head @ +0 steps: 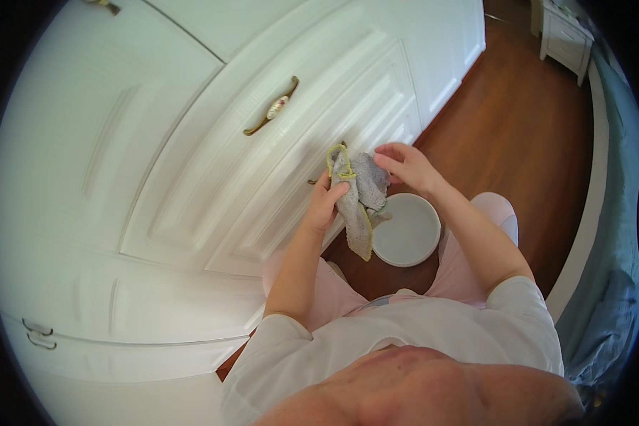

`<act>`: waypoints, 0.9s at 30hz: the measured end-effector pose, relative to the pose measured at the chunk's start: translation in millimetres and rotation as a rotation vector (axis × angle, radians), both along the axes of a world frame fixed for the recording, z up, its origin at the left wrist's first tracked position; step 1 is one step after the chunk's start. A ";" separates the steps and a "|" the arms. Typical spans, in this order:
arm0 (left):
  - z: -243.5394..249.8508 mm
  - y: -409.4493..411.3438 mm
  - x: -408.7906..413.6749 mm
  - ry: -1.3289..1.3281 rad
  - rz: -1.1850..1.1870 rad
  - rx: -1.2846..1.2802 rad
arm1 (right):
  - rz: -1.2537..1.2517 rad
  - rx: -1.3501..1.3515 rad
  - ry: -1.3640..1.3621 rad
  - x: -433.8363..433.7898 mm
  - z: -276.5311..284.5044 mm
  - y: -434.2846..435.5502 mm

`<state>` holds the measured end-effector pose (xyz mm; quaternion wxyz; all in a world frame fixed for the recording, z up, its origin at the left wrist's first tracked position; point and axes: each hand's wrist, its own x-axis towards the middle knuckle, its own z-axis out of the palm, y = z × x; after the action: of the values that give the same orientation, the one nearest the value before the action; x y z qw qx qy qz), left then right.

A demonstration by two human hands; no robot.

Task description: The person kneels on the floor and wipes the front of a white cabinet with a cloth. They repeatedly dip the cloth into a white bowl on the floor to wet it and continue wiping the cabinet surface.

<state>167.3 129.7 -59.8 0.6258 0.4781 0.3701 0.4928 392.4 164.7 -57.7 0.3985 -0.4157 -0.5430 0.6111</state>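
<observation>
A grey cleaning cloth with yellow edging (355,226) hangs from my left hand (326,205), whose thumb presses it against the fingers. Beside it, a bunched grey part of cloth (370,181) reaches my right hand (404,168); whether this is the same cloth or a second one, I cannot tell. The right fingers are bent at its edge, and their hold is unclear. Below the hands, between my knees, a round white basin (408,231) stands on the floor. The cloth's lower end hangs over the basin's left side.
White cabinet fronts (191,175) rise close on the left, with a brass and ceramic handle (271,106) on a drawer. Brown wooden floor (516,117) runs to the right. A bed with blue-green bedding (607,213) borders it, and a white nightstand (564,40) stands at the top right.
</observation>
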 end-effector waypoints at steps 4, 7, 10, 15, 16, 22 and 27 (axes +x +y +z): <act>5.8 -7.9 6.4 -0.110 0.052 0.010 | 0.147 -0.029 0.049 -16.4 2.4 -23.7; 13.4 -17.5 6.4 -0.058 0.150 0.026 | 0.216 -0.044 -0.025 -27.8 11.6 -34.9; 8.2 -15.3 4.2 0.069 0.318 0.050 | 0.192 -0.089 -0.024 -35.3 13.4 -30.0; 26.6 -30.3 30.3 0.538 0.562 0.326 | -0.145 0.028 0.077 -44.9 -5.9 -6.1; 37.4 -35.4 37.8 0.713 0.563 0.431 | -0.209 0.093 0.064 -45.5 0.2 -7.9; 59.6 -13.1 47.1 0.630 0.458 0.520 | 0.097 -0.040 0.724 -45.7 26.3 -12.4; 90.4 9.7 30.7 -0.068 0.506 0.162 | 0.071 0.064 0.679 -33.1 57.0 -20.7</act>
<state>198.0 139.4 30.6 0.4544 0.4019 0.4160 0.6774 359.2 144.0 -0.7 0.5478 -0.1567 -0.4127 0.7107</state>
